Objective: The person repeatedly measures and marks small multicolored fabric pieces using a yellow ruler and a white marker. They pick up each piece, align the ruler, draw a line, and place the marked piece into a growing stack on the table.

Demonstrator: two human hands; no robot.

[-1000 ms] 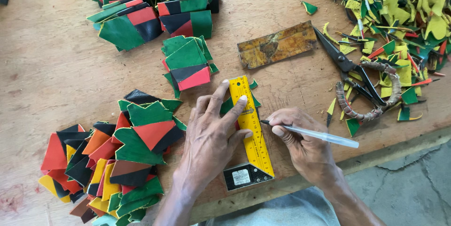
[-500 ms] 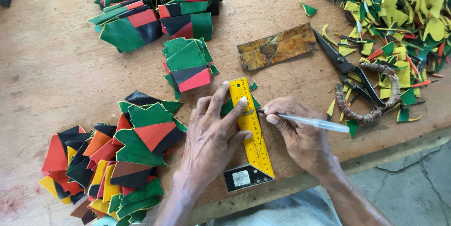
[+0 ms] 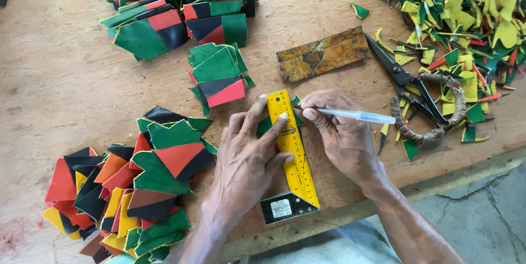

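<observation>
My left hand (image 3: 246, 160) presses flat on a yellow try square ruler (image 3: 293, 149) with a black base, which lies over a small green leather piece (image 3: 265, 126) on the wooden table (image 3: 66, 83). My right hand (image 3: 339, 132) grips a clear white pen (image 3: 350, 115), its tip at the ruler's right edge near the top. The green piece is mostly hidden under the ruler and my fingers.
Stacks of green, red, black and orange cut pieces lie at the left (image 3: 137, 182), the centre (image 3: 218, 75) and the top (image 3: 181, 6). A brown rectangular template (image 3: 322, 54) and black scissors (image 3: 416, 97) lie to the right, beside a heap of yellow-green scraps (image 3: 466, 12).
My right hand has slid the pen up along the ruler's edge, away from me, toward its top end. The left hand and ruler have stayed put.
</observation>
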